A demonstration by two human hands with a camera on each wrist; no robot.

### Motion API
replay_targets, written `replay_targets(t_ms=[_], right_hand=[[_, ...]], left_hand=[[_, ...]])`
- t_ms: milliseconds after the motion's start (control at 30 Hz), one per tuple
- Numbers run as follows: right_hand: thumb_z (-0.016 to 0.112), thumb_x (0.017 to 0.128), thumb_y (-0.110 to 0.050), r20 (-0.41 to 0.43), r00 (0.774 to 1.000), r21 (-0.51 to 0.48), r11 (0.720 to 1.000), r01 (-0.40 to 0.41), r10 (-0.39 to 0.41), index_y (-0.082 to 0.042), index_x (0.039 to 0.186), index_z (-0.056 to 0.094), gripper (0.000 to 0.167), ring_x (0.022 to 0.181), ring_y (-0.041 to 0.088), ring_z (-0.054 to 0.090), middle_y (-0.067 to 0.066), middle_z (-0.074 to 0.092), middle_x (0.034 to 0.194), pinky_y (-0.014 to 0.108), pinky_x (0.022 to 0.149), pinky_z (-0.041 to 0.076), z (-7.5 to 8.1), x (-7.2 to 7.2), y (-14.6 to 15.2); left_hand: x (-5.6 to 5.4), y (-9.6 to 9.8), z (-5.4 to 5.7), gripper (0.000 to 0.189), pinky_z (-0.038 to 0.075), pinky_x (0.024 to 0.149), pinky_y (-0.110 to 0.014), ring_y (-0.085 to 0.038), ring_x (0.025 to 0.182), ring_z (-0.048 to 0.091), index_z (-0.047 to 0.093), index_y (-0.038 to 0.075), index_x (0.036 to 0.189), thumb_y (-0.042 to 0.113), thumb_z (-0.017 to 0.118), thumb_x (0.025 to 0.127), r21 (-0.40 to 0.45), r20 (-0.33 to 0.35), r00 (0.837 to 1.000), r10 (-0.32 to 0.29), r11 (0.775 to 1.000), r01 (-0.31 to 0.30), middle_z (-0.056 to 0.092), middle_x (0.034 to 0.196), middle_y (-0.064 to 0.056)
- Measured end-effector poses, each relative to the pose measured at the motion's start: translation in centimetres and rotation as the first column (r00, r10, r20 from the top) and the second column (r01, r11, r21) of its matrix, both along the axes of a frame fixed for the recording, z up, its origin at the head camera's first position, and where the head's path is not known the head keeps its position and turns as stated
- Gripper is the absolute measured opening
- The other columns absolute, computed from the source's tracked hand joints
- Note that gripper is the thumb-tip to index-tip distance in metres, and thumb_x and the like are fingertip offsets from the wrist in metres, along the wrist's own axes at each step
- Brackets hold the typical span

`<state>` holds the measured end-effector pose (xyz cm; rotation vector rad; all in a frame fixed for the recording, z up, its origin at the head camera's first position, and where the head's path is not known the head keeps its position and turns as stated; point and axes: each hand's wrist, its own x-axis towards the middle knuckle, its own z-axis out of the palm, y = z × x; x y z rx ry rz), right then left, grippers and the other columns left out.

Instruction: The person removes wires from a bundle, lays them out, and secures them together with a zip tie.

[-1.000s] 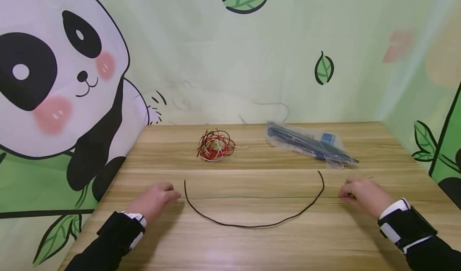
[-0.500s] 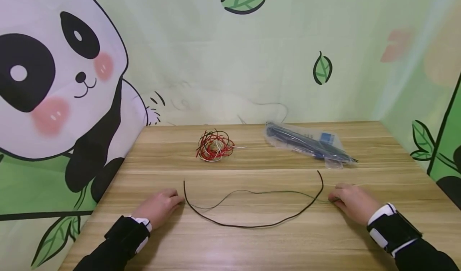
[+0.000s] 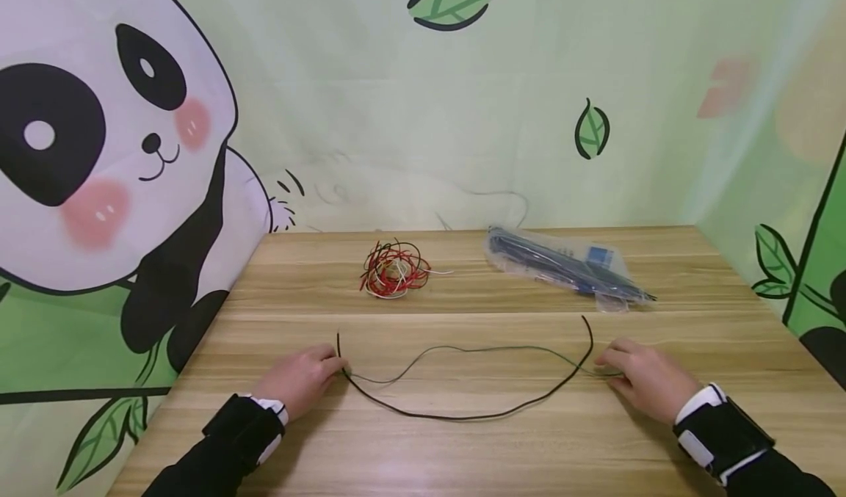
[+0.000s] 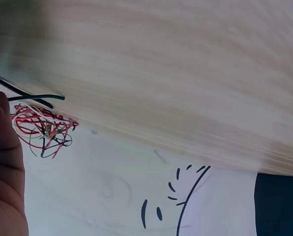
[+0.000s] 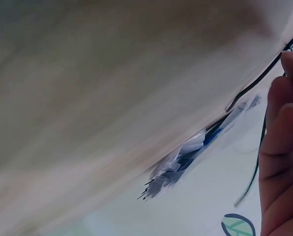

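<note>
A thin green wire runs in a slack wave between both hands over the wooden table. My left hand pinches its left end, and a short tip sticks out past the fingers in the left wrist view. At the other end my right hand pinches the same wire between thumb and fingers; in the right wrist view its tail trails beside the fingers. A thicker black cord lies in a U-shaped curve, crossed by the green wire near both sides. The left fingertips are at the cord's left part; whether they touch it I cannot tell.
Farther back on the table sits a tangled bundle of red, white and black wires. To its right lies a clear plastic bag of dark, thin strips. A printed panda-and-leaf backdrop stands behind.
Both hands have moved inward, bringing the ends of the green wire closer together. The wire was nearly straight and now sags into a wave. The black cord has stayed in place.
</note>
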<state>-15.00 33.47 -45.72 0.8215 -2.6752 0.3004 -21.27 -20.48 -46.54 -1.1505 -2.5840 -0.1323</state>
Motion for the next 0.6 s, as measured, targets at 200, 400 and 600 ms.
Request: replay_targets(t_ms=[200, 400, 600], right_hand=[[0.087, 0.076, -0.002, 0.127, 0.992, -0.038, 0.999, 0.009, -0.004, -0.008, 0.104, 0.073, 0.031, 0.070, 0.004, 0.058, 0.004, 0.068, 0.099, 0.029, 0.060, 0.053, 1.3, 0.5, -0.9], [0.086, 0.078, -0.004, 0.195, 0.980, -0.034, 0.998, 0.054, -0.046, -0.006, 0.107, 0.073, 0.032, 0.074, 0.011, 0.063, 0.005, 0.069, 0.100, 0.034, 0.066, 0.056, 2.3, 0.9, -1.0], [0.084, 0.078, -0.001, 0.258, 0.960, 0.067, 0.994, 0.091, -0.105, -0.012, 0.081, 0.074, 0.015, 0.070, 0.012, 0.064, -0.006, 0.067, 0.078, 0.034, 0.061, 0.054, 1.6, 0.7, 0.1]], left_hand=[[0.4, 0.2, 0.5, 0.027, 0.057, 0.071, -0.036, -0.019, 0.082, 0.067, 0.076, 0.007, 0.107, 0.003, 0.084, 0.081, -0.013, 0.064, 0.998, 0.001, 1.000, 0.000, 0.065, 0.095, -0.005], [0.5, 0.4, 1.2, 0.015, 0.057, 0.067, -0.036, -0.018, 0.078, 0.069, 0.077, 0.011, 0.095, 0.004, 0.082, 0.083, -0.035, 0.082, 0.996, -0.027, 0.999, 0.029, 0.064, 0.088, 0.000], [0.2, -0.2, 1.1, 0.009, 0.053, 0.060, -0.031, -0.012, 0.069, 0.064, 0.075, 0.013, 0.084, 0.005, 0.080, 0.085, -0.016, 0.115, 0.993, -0.020, 1.000, 0.022, 0.058, 0.079, 0.005]])
